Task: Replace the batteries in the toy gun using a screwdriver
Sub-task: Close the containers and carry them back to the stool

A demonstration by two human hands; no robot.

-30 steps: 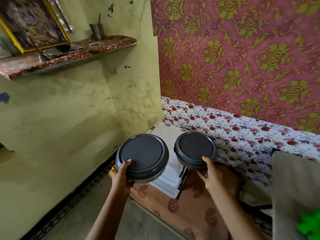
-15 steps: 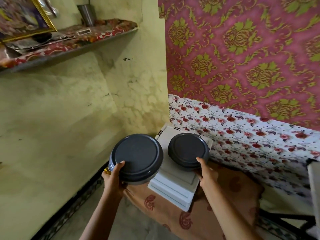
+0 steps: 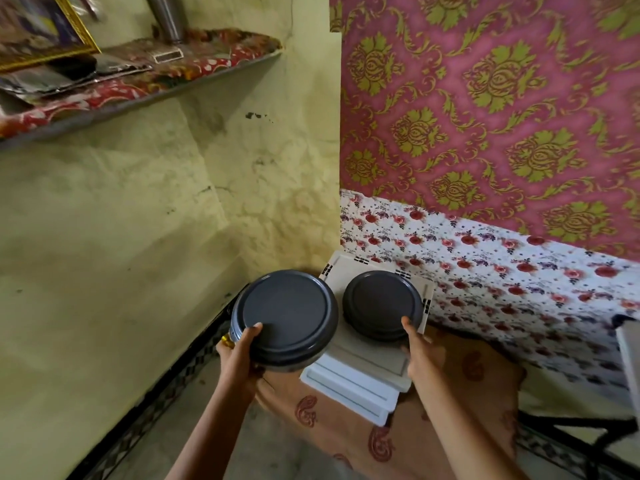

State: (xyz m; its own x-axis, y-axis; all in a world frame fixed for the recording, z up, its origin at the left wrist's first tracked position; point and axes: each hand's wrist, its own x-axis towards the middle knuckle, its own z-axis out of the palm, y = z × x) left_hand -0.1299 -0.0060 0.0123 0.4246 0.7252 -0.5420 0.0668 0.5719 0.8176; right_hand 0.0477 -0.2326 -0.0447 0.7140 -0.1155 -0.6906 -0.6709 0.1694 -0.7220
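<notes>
Now: both hands on two grey-lidded containers

**Head view.** Low at 7 o'clock the left hand [image 3: 239,355] grips the larger grey-lidded container [image 3: 285,315]. Its thumb is hooked over the near rim of the lid, and its fingers are curled out of sight beneath. At 5 o'clock the right hand [image 3: 420,351] holds the smaller grey-lidded container [image 3: 382,304] the same way, thumb on the near rim and the other fingers hidden at its side. The two lids lie just beside each other, a thin gap between them.

The smaller container sits over a stack of white trays [image 3: 360,379]. The larger one overhangs the stack's 9 o'clock edge, above a paisley cloth [image 3: 450,410]. A yellow wall [image 3: 138,237] closes in from 9 o'clock, and a floral sheet [image 3: 485,271] backs the stack at 3 o'clock. Bare floor [image 3: 277,452] opens toward 6 o'clock between the forearms.

A shelf [image 3: 138,88] at 10 o'clock carries a steel tumbler [image 3: 166,15] and a framed picture [image 3: 41,29], both cut off by the top edge. A small gold-coloured bit [image 3: 225,339] beside the left hand is too small to make out. A white object [image 3: 628,358] at 4 o'clock is cropped by the frame edge. Where the toy gun lies cannot be told from this view.
</notes>
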